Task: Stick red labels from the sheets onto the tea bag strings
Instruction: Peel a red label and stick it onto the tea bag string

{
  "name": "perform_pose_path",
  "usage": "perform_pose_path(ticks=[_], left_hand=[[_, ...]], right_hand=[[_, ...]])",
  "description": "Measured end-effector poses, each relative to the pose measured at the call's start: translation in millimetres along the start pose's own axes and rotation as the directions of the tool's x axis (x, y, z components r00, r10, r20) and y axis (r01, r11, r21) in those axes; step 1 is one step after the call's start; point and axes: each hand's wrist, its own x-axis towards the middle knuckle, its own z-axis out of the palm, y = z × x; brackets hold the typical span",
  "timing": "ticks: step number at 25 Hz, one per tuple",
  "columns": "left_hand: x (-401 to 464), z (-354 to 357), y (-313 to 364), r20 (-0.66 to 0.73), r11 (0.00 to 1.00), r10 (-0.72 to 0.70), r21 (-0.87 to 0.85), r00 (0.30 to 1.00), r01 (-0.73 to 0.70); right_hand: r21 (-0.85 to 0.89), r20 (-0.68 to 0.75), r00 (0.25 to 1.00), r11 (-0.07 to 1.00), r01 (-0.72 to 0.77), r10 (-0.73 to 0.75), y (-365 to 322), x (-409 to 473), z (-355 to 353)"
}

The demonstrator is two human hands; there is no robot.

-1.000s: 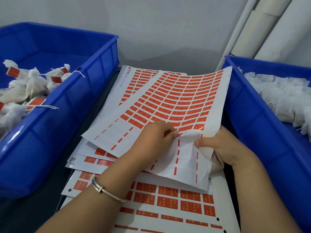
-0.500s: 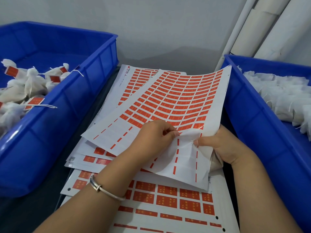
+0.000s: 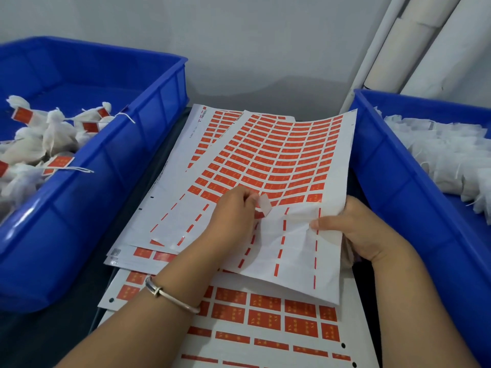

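Dark tabletop (image 3: 66,333) is spread with overlapping label sheets, flanked by two blue bins under a pale wall. Nearest the viewer, a lower sheet (image 3: 265,320) with large red labels is seen beneath both forearms; a metal bangle (image 3: 170,294) is worn on the left wrist. Just beyond, the top sheet (image 3: 287,166) is held raised and curved. Its near rows are already stripped, only thin red strips being left, while most of the rows further up are still filled with red labels. A label (image 3: 265,205) is pinched by the left hand (image 3: 233,216) and is partly peeled from the sheet, its pale underside showing. The sheet's right edge is gripped by the right hand (image 3: 356,232), thumb on top, fingers hidden beneath.

Further left, the left bin (image 3: 127,160) holds tagged tea bags (image 3: 53,139), a modest heap with red labels on their strings. Further right, the right bin (image 3: 398,187) is filled with untagged tea bags (image 3: 446,158), none bearing labels as far as can be seen. The task is judged to be at an early stage: few bags are finished, many bags and labels are left.
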Motion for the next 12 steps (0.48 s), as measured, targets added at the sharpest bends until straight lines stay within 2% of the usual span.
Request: perform_pose_path(ticks=[4,6,8,12], left_hand=[[4,-1,-3,-0.043,0.99,-0.1,-0.104,0.994,0.095],[6,-3,-3,-0.064,0.98,-0.14,-0.151,0.988,0.129],[7,-3,-3,-0.066,0.959,-0.18,-0.235,0.982,0.16],[3,-5,0,-0.056,0.908,-0.235,-0.369,0.97,0.198]], right_hand=[[-0.163,-0.175,0.976,0.973,-0.16,0.131,-15,-15,-13],[-0.269,-0.302,0.947,0.943,-0.198,0.112,-21,-27,-22],[-0.324,-0.389,0.921,0.932,-0.16,0.023,-31,-42,-27],[-0.328,-0.453,0.86,0.941,0.085,-0.235,-57,-67,-29]])
